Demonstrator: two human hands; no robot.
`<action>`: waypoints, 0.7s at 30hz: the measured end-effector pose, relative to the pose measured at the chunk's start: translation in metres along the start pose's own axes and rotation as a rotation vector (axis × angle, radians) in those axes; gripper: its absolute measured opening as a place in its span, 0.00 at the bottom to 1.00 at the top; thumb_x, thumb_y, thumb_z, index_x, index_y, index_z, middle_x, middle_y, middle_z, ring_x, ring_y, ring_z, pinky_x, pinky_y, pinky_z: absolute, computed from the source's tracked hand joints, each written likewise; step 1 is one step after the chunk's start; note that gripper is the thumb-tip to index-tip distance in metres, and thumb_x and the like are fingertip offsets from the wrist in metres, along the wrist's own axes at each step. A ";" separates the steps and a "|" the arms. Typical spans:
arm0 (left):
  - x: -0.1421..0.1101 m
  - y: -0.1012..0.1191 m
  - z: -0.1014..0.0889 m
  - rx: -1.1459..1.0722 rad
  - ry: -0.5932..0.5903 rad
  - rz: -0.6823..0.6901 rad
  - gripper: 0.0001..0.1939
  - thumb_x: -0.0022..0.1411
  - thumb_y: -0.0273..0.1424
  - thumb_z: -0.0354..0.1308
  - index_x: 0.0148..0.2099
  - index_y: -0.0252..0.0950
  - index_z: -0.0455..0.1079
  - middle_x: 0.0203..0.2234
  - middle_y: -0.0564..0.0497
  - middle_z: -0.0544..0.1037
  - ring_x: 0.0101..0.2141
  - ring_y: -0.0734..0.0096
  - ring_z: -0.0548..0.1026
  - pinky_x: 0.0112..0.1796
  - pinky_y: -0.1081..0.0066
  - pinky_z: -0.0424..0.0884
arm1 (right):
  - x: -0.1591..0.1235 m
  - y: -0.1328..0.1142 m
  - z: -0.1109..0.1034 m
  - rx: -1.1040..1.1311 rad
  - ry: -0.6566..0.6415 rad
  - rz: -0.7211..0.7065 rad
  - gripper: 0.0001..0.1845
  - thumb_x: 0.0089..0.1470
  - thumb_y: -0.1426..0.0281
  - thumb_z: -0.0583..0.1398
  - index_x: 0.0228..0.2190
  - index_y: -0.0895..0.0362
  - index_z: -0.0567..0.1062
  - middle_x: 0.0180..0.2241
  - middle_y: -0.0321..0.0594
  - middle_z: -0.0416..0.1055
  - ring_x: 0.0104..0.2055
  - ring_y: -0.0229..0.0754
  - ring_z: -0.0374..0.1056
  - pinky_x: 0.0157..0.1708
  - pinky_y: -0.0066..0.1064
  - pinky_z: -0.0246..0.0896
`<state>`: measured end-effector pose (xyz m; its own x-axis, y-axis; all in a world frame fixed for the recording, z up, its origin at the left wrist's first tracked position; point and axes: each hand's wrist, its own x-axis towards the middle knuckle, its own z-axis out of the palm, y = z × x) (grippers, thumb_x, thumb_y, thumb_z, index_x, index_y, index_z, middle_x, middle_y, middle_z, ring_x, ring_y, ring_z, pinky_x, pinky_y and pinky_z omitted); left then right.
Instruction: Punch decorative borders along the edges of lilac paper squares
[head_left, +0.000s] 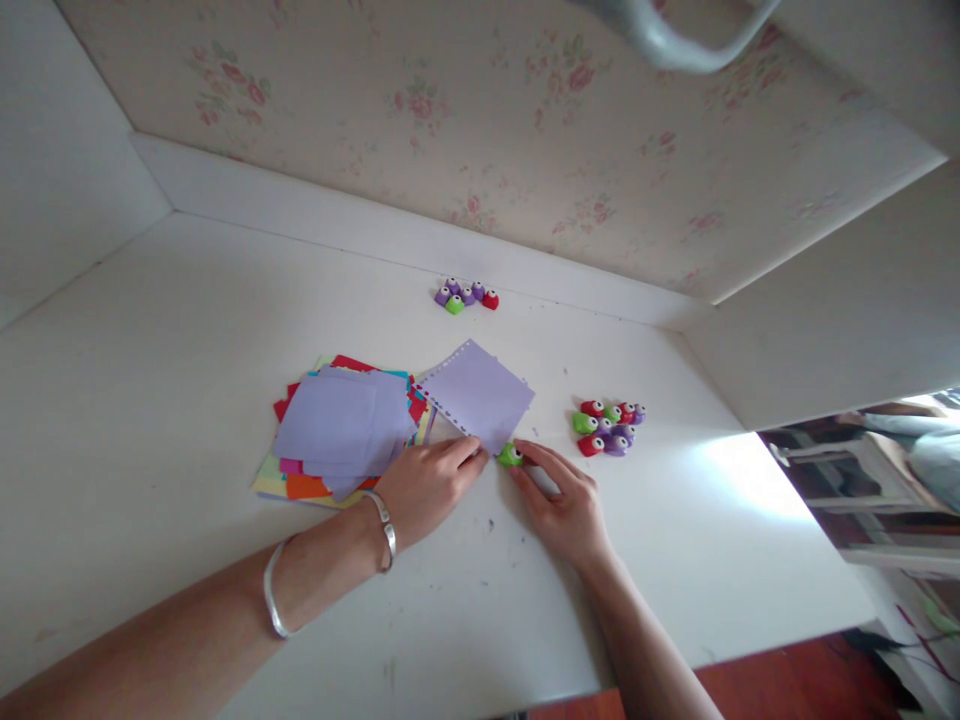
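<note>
A lilac paper sheet with a row of punched holes along its left edge lies on the white table. My left hand pinches its near corner, fingers closed on the paper. A small green punch sits on that same corner. My right hand holds the punch with its fingertips, fingers curled. Two silver bangles circle my left wrist.
A stack of coloured papers lies left of the sheet. One cluster of small punches sits to the right, another cluster near the back wall. The table's edge drops off at the right, with furniture beyond.
</note>
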<state>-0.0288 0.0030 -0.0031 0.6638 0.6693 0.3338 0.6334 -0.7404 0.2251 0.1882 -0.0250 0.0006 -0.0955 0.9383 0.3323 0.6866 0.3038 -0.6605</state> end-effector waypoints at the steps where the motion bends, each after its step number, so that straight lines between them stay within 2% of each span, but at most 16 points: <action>1: 0.000 0.000 0.000 0.003 0.012 0.002 0.16 0.65 0.18 0.50 0.52 0.32 0.70 0.47 0.45 0.77 0.37 0.69 0.80 0.36 0.69 0.79 | 0.000 0.000 0.000 -0.001 0.003 0.004 0.13 0.58 0.69 0.61 0.46 0.52 0.78 0.45 0.43 0.77 0.42 0.44 0.76 0.41 0.34 0.76; 4: 0.000 -0.001 0.002 0.013 0.036 0.006 0.16 0.64 0.18 0.51 0.52 0.32 0.70 0.50 0.45 0.76 0.38 0.68 0.80 0.35 0.69 0.79 | 0.001 -0.001 -0.001 -0.004 0.019 -0.002 0.13 0.58 0.69 0.62 0.45 0.53 0.78 0.44 0.43 0.78 0.42 0.44 0.76 0.43 0.36 0.75; 12: -0.001 -0.001 0.003 0.027 0.062 0.014 0.17 0.64 0.17 0.49 0.53 0.32 0.70 0.50 0.45 0.76 0.37 0.70 0.80 0.34 0.72 0.79 | 0.001 -0.001 -0.002 -0.017 0.016 -0.002 0.13 0.58 0.68 0.62 0.45 0.53 0.78 0.43 0.43 0.78 0.41 0.44 0.76 0.42 0.35 0.76; 16: -0.001 0.000 0.002 0.021 0.073 -0.006 0.17 0.64 0.19 0.50 0.52 0.35 0.71 0.51 0.46 0.75 0.36 0.72 0.80 0.30 0.75 0.77 | 0.002 -0.001 -0.004 -0.027 0.027 0.020 0.12 0.58 0.68 0.62 0.44 0.53 0.78 0.43 0.43 0.78 0.41 0.44 0.76 0.39 0.34 0.76; 21: -0.001 0.001 0.000 0.008 0.047 0.008 0.17 0.64 0.19 0.51 0.52 0.36 0.71 0.53 0.46 0.74 0.36 0.71 0.80 0.29 0.73 0.77 | 0.002 0.001 -0.005 -0.017 0.014 0.043 0.12 0.57 0.67 0.62 0.44 0.53 0.78 0.42 0.43 0.78 0.38 0.43 0.76 0.33 0.30 0.76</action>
<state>-0.0288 0.0022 -0.0030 0.6497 0.6595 0.3781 0.6315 -0.7451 0.2145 0.1922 -0.0235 0.0036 -0.0557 0.9480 0.3132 0.7024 0.2602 -0.6625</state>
